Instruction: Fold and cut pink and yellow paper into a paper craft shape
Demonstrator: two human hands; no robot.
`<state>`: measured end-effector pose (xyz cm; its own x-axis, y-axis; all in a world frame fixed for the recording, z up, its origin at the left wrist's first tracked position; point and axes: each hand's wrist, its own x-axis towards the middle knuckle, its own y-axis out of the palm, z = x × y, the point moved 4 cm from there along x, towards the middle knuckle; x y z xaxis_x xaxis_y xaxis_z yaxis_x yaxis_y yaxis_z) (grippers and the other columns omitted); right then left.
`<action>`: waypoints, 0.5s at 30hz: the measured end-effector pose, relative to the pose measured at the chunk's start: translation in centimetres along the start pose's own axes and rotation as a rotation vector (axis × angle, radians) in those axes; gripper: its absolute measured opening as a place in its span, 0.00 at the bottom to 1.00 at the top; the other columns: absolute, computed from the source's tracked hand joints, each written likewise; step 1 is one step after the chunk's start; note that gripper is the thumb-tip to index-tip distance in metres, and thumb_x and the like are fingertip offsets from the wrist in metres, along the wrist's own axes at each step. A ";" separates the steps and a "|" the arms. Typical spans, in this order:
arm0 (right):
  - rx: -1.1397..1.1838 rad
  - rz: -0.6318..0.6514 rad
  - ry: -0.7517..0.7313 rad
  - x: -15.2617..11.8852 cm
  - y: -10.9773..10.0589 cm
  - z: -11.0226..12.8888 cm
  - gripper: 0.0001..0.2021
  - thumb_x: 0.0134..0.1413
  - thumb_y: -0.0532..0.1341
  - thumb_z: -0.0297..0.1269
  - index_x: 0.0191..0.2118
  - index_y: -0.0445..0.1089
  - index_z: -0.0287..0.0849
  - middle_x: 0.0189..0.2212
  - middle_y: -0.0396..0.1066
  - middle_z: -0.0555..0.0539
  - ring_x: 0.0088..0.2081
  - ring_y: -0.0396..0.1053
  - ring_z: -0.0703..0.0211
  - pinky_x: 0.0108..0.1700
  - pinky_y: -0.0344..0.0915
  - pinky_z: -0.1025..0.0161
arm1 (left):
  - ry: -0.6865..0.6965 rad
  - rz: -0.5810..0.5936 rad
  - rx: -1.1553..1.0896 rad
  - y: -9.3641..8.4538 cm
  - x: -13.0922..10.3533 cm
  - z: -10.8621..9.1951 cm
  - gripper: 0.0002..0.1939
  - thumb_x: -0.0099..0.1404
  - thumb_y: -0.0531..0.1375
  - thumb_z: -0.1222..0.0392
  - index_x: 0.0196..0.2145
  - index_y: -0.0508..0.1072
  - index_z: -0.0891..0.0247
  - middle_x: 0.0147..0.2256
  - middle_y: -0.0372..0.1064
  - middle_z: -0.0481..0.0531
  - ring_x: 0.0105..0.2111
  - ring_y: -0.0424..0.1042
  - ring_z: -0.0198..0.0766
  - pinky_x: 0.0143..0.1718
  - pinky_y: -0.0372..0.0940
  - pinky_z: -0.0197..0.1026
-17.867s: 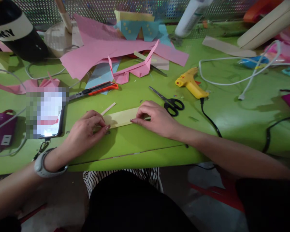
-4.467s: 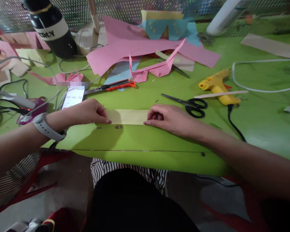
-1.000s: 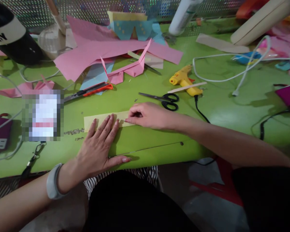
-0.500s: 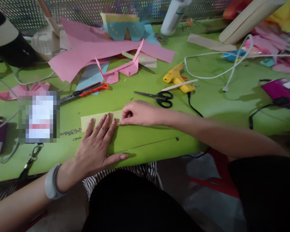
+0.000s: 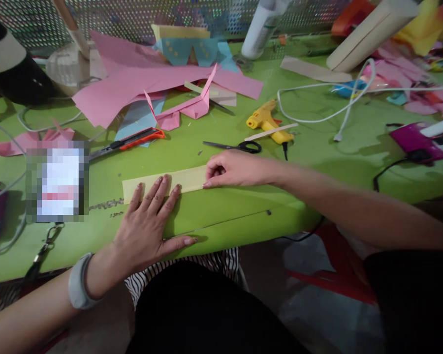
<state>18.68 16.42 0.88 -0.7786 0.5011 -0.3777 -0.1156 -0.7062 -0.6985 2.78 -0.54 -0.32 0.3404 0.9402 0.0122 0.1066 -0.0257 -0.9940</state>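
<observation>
A long, narrow strip of yellow paper [image 5: 190,180] lies on the green table [image 5: 221,216]. My left hand [image 5: 147,216] rests with spread fingertips on the strip's left part, its thumb out to the right on the table. At the strip's right part is my right hand [image 5: 231,169], its fingers curled and the thumb and fingertips at the paper's lower edge. Whether it pinches the paper or only presses on it is hidden by the fingers. Black scissors [image 5: 249,146] lie just behind my right hand, their lower handle loop covered.
Behind the strip lie an orange cutter knife [image 5: 142,137], pink paper [image 5: 133,81] and a folded pink piece [image 5: 197,105]. A yellow glue gun [image 5: 268,120], white cable [image 5: 317,120] and cardboard tube [image 5: 371,34] are at the right. A blurred phone [image 5: 59,182] lies left.
My right hand has slid to the right along the strip's edge, uncovering more yellow paper and covering part of the scissors. My left hand stays in place on the paper.
</observation>
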 end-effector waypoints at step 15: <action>-0.529 -0.288 -0.483 -3.6 7.4 4.9 0.48 0.61 0.43 0.67 0.68 0.49 0.23 0.70 0.43 0.27 0.71 0.41 0.42 0.69 0.45 0.45 | 0.013 -0.049 0.031 0.3 -0.1 0.0 0.50 0.65 0.41 0.25 0.70 0.45 0.68 0.70 0.40 0.66 0.70 0.41 0.54 0.69 0.33 0.58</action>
<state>17.62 6.99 0.05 -0.9594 0.2687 0.0854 -0.1389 -0.1869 -0.9725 2.77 -0.59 -0.67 0.3474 0.9356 0.0625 0.0946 0.0313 -0.9950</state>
